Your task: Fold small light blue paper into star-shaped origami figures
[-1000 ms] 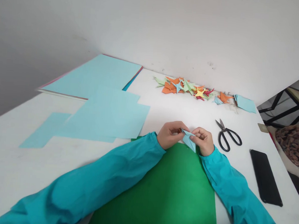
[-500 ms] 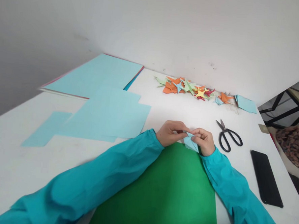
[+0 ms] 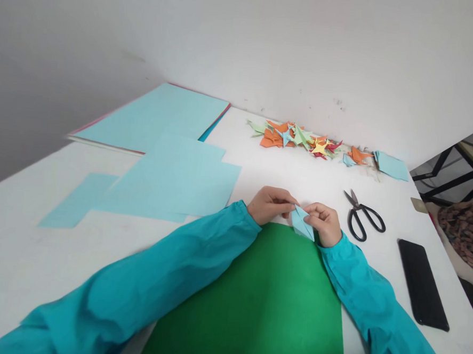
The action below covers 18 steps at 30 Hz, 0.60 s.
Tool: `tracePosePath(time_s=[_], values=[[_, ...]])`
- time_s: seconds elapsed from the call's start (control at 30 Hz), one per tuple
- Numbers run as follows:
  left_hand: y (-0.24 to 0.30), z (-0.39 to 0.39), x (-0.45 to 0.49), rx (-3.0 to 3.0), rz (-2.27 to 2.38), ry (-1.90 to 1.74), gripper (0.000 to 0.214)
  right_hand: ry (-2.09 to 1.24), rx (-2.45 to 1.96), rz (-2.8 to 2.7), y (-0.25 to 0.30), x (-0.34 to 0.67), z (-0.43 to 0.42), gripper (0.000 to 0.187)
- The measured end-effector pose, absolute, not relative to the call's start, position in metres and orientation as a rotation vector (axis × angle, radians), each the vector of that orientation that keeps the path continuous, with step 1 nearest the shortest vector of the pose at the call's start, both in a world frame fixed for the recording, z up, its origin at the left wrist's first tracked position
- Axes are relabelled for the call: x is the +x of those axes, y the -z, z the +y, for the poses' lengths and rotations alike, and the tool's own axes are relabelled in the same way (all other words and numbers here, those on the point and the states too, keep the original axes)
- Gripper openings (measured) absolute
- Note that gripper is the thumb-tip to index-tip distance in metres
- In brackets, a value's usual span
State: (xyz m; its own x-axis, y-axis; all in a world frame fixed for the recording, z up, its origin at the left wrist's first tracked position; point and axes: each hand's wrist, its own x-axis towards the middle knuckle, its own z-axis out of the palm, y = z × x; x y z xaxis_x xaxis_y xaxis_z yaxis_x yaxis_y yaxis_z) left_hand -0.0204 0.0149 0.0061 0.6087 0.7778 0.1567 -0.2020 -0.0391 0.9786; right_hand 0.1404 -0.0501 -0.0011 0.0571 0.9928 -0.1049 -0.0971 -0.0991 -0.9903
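Observation:
A small piece of folded light-blue paper point(image 3: 302, 224), with crease lines across its face, is held between my two hands over the far edge of a green sheet point(image 3: 261, 296). My left hand point(image 3: 272, 205) pinches the paper's upper left tip between thumb and fingers. On the other side, my right hand point(image 3: 324, 223) grips its right edge, thumb in front. The fingers behind the paper are partly hidden.
Scissors point(image 3: 360, 214) and a black phone point(image 3: 423, 284) lie to the right. Folded paper figures point(image 3: 298, 138) and a stack of light-blue squares point(image 3: 392, 166) line the wall. Large light-blue sheets point(image 3: 172, 178) lie at left, beside a paper pile point(image 3: 156, 113).
My left hand has shifted slightly up and left along the paper, so more of its folded face shows. My right hand keeps its hold. The whole view has shifted a little.

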Motion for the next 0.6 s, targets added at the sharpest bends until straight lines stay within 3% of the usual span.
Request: tracePosePath(time_s=[0.6], values=[[-0.0050, 0.0170, -0.0190, 1.290, 0.612, -0.962, 0.018, -1.204, -1.304, -1.012, -0.0028, 0.1385, -0.0492, 0.007]])
